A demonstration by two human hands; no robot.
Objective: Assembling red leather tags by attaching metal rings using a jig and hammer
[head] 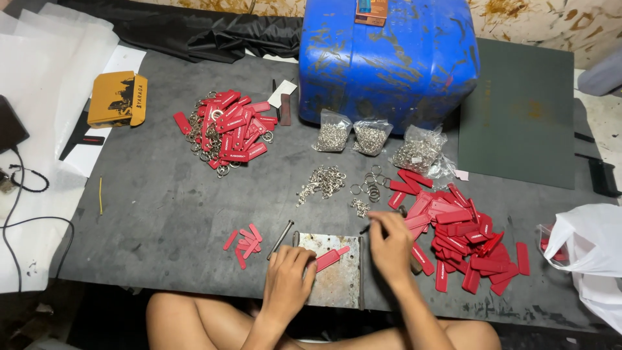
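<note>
Flat rectangular metal plate (337,275): at near edge of dark work mat (162,214), between left hand (288,275) and right hand (389,243). One red plastic tag strip (330,258) on plate, under left fingertips. Small cluster of red tag strips (244,243): left of plate. Large heap of loose red tags (463,236): right of plate. Loose metal key rings (343,185): behind plate. Three clear bags of rings (372,137): behind those, before blue plastic drum (389,55). Pile of ringed red tags (227,129): far left; yellow cardboard box (118,98) further left.
</note>
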